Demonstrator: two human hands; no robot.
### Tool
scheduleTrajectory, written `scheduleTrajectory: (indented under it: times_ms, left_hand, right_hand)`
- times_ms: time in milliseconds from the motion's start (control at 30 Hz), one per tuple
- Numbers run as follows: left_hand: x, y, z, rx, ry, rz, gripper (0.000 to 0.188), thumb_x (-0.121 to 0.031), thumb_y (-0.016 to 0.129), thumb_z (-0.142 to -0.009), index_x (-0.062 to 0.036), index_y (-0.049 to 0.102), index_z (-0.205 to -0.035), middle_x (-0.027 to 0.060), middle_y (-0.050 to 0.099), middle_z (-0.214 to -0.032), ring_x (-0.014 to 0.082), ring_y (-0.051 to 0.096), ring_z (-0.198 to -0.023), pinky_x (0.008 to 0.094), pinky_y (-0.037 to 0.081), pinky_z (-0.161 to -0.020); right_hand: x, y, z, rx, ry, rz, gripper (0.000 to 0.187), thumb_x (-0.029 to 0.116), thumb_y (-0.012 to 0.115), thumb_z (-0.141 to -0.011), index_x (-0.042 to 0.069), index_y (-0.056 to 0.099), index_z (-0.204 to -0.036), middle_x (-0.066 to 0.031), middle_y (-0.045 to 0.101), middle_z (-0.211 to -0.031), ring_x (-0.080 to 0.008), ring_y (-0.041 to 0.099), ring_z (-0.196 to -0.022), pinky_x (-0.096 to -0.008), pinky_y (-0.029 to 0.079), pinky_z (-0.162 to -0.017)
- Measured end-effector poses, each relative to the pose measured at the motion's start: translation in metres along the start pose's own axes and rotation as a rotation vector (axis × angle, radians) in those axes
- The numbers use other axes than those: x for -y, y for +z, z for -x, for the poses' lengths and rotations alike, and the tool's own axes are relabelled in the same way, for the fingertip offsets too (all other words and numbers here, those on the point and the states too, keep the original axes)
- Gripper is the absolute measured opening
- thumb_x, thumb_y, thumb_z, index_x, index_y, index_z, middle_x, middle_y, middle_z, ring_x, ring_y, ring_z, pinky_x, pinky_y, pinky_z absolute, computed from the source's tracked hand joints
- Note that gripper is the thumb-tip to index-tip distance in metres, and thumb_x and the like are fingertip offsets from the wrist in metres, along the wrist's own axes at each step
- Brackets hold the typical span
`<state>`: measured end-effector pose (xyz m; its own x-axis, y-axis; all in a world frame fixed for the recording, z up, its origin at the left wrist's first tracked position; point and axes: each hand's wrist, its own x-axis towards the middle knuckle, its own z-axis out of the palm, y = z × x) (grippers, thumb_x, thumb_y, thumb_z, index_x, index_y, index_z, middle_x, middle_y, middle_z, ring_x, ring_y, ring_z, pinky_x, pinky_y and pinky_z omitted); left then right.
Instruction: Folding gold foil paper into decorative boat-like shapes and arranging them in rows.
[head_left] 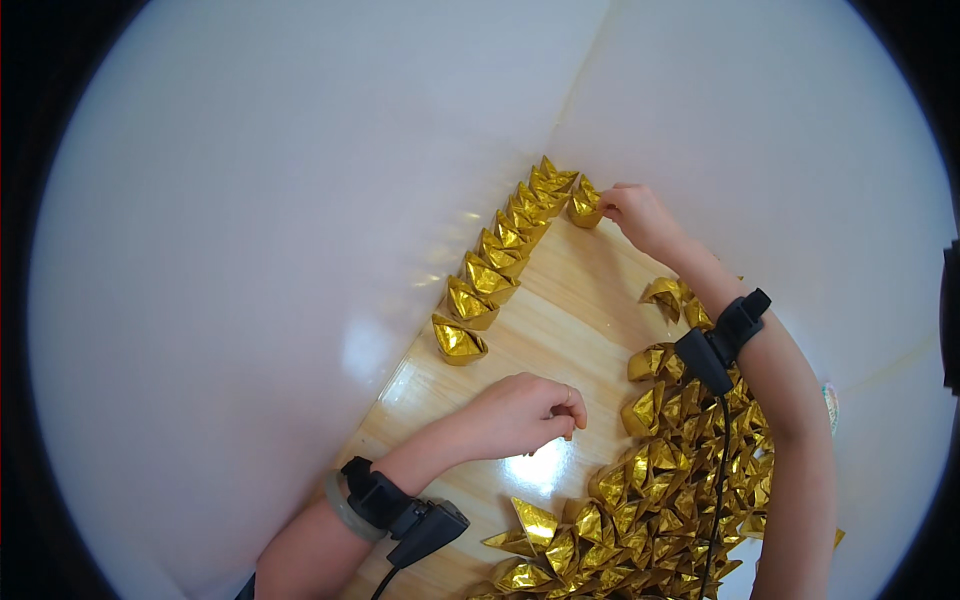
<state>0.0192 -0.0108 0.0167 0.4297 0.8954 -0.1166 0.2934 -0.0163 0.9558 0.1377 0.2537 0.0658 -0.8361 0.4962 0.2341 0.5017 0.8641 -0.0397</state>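
Observation:
At the far end of the wooden surface, my right hand (635,214) pinches the side of a folded gold foil-paper ingot (583,206). That ingot stands beside the top of a slanting row of similar gold paper ingots (492,277), set close together along the left wall. The nearest one in the row (459,341) sits slightly apart from the others. Above the middle of the surface, my left hand (525,413) has its fingers curled in, and nothing shows in them. It is between the row and a heap of gold paper ingots (655,480) at the lower right.
White walls (250,200) rise on the left and far right, meeting in a corner behind the row. The light wooden surface (540,340) is glossy. Black devices are strapped to my left wrist (410,515) and right forearm (722,340), with cables hanging down; the right cable crosses the heap.

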Motion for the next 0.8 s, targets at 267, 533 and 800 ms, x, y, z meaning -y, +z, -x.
scheduleTrajectory:
  times_ms: [267, 533, 800]
  left_hand:
    - [-0.001, -0.001, 0.0, 0.011, -0.022, 0.013, 0.016, -0.013, 0.053, -0.086, -0.0037, 0.062, -0.095, 0.0032, 0.065, -0.076, 0.0108, 0.057, -0.052, 0.025, 0.046, -0.05]
    - [-0.002, -0.001, 0.001, 0.007, -0.022, 0.0, 0.016, -0.013, 0.053, -0.086, -0.0038, 0.063, -0.095, 0.0031, 0.065, -0.076, 0.0103, 0.056, -0.051, 0.0247, 0.045, -0.05]
    - [-0.001, 0.0, -0.001, 0.005, 0.002, 0.004, 0.016, -0.013, 0.053, -0.086, -0.0037, 0.063, -0.095, 0.0039, 0.066, -0.076, 0.0105, 0.056, -0.051, 0.0248, 0.046, -0.05]
  right_hand:
    - [0.001, -0.001, 0.001, 0.035, 0.056, 0.0, 0.013, 0.005, 0.055, -0.081, -0.002, 0.064, -0.088, -0.0159, 0.062, -0.086, -0.0313, 0.06, -0.079, -0.0378, 0.048, -0.071]
    - [0.003, -0.002, 0.001, 0.047, 0.089, 0.042, 0.014, 0.006, 0.055, -0.083, -0.001, 0.064, -0.09, -0.0155, 0.063, -0.089, -0.0316, 0.06, -0.081, -0.0385, 0.048, -0.073]
    - [-0.005, -0.011, 0.013, -0.043, 0.072, -0.023, 0.016, 0.012, 0.059, -0.083, 0.0, 0.063, -0.092, -0.0153, 0.063, -0.088, -0.0298, 0.061, -0.08, -0.0386, 0.049, -0.071]
